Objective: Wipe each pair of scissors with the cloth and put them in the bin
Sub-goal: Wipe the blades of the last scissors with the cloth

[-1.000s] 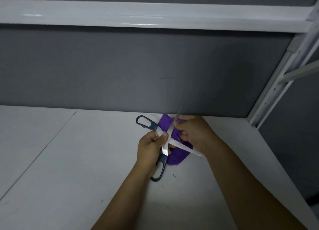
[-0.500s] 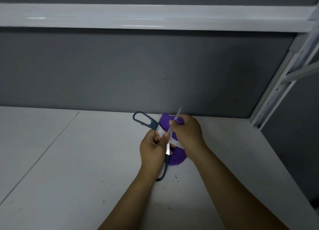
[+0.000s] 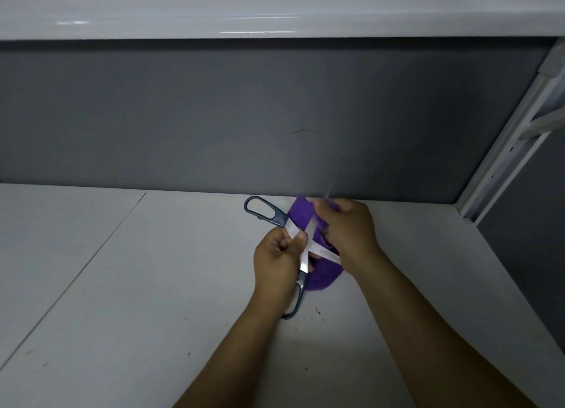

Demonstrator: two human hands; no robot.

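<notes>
The scissors (image 3: 305,257) are spread wide open in an X, held just above the counter (image 3: 153,285) close to its far edge. The left hand (image 3: 279,261) grips them at the crossing, fingers (image 3: 282,244) curled tight around the metal, one dark handle sticking out to the far left and the other poking out near the wrist. The right hand (image 3: 348,233) has its fingers bunched around the purple cloth (image 3: 321,276), pinching it onto the blade that runs away from the person; that blade's tip just shows past the knuckles, blurred. This looks like the wiping step, with the bin nowhere in view. The danger is those open blades. If the cloth bunches or slides off, bare fingers could run along an edge, and if the blades swing shut the left thumb, sitting right at the pivot, could get nipped. The far tip is also very near the grey back wall (image 3: 275,117), so a long stroke away from the person could jab it. Room is better elsewhere: bare counter opens to the left and on the near side, the white upright (image 3: 504,138) stands well off to the right, and the shelf (image 3: 275,13) hangs high above.
</notes>
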